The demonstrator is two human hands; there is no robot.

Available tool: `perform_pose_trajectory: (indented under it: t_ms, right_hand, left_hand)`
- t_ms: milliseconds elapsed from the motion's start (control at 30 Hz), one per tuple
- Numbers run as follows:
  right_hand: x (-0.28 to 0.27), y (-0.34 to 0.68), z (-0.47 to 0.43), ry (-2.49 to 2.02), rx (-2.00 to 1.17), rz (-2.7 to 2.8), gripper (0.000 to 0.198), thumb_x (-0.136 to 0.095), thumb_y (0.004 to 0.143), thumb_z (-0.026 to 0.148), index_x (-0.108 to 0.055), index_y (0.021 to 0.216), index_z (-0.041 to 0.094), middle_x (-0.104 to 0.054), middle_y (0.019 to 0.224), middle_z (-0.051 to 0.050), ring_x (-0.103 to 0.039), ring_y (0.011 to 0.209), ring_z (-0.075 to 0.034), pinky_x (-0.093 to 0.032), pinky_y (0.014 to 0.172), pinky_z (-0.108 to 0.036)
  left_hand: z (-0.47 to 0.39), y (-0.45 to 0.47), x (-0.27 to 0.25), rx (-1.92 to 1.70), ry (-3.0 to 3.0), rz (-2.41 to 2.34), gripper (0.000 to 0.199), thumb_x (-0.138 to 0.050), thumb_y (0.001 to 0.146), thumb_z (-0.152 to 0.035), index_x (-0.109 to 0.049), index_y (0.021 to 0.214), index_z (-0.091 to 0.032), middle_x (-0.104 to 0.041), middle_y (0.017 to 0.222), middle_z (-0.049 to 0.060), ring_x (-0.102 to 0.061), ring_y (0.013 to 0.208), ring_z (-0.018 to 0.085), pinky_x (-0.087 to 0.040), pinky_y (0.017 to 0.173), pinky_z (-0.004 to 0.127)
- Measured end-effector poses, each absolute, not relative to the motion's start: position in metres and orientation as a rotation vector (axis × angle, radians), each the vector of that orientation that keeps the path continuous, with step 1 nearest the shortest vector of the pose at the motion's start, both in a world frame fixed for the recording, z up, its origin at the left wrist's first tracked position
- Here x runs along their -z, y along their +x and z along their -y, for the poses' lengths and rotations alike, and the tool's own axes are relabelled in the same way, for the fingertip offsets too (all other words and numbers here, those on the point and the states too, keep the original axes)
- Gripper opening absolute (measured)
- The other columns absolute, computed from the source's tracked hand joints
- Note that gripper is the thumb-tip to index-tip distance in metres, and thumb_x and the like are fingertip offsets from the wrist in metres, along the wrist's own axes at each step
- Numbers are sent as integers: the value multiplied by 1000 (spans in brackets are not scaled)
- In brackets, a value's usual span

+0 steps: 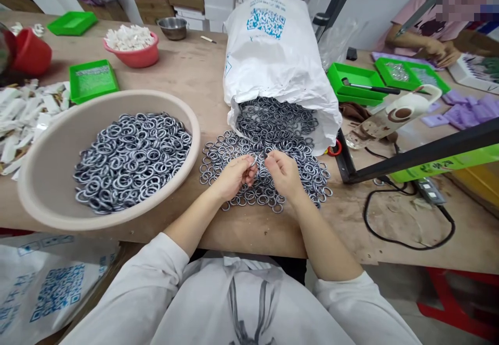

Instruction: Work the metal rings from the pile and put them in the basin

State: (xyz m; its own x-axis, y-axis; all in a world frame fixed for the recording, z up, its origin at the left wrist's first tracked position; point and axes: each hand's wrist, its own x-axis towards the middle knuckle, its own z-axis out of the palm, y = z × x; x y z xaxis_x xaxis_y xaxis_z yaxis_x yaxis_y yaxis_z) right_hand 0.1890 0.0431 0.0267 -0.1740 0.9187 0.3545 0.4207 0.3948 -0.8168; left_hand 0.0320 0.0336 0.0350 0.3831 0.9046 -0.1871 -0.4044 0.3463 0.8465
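Over a loose pile of grey rings [268, 199] on the table, both hands are close together with a small gap between them. My left hand [236, 177] is closed, pinching a grey ring between thumb and fingers. Thumb and fingers of my right hand [285, 174] are pressed together; a bit of something dark shows at the tips, too small to name. Behind the hands, a white sack [273, 59] lies with its mouth toward me, more rings spilling from it. To the left, a large beige basin [47, 178] holds many similar rings.
Left of the sack are a pink bowl of white pieces [142, 56], green trays [93, 93] and a steel bowl [173, 29]. On the right stand a black metal frame [421, 153], a bottle [393, 116] and a looped cable [366, 215]. Another person's hands [440, 54] work at far right.
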Motion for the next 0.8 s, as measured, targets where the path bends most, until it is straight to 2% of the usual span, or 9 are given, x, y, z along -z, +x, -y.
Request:
perform_pose_trajectory:
  t_ms: [133,333,467,600,700,800]
  right_hand:
    - [-35,187,-33,-1223,-432,2053,38,-41,99,45,-51,72,21,-54,70,-1,-48,66,-15,-31,62,-29]
    - [-38,182,-25,-1276,-395,2124,41,-36,98,51,-48,71,22,-54,71,-3,-47,65,-16,-28,59,-29]
    - [-34,188,-36,-1298,-524,2075,45,-37,98,55,-46,68,22,-53,68,-2,-46,64,-16,-30,61,-30]
    - [-27,201,-54,-1411,-635,1751,56,-34,94,70,-40,63,23,-42,58,2,-40,58,-15,-30,59,-30]
    - [-27,198,-49,-1246,-779,1655,55,-38,90,75,-53,79,24,-49,66,1,-45,63,-16,-35,60,-30]
    - [-29,185,-43,-1086,-988,1675,50,-51,85,74,-56,91,25,-51,67,2,-47,61,-15,-37,59,-29]
  left_hand:
    - [-32,31,-34,-990,780,-769,22,-60,81,-31,-45,73,-19,-44,58,-6,-40,47,6,-38,47,19]
    - [-32,33,-33,-976,753,-814,20,-60,80,-31,-44,75,-20,-44,58,-6,-42,47,7,-39,47,20]
    - [-28,32,-36,-934,820,-779,22,-59,80,-33,-43,72,-20,-40,57,-7,-41,48,7,-42,49,21]
    - [-22,31,-40,-779,978,-619,33,-62,82,-43,-45,67,-19,-41,60,-5,-42,52,8,-48,56,24]
    - [-23,34,-40,-890,994,-743,29,-61,83,-43,-48,73,-18,-47,66,-4,-46,57,8,-48,58,23]
    - [-20,34,-45,-894,1126,-921,25,-54,88,-40,-49,76,-18,-49,68,-2,-47,58,9,-45,56,23]
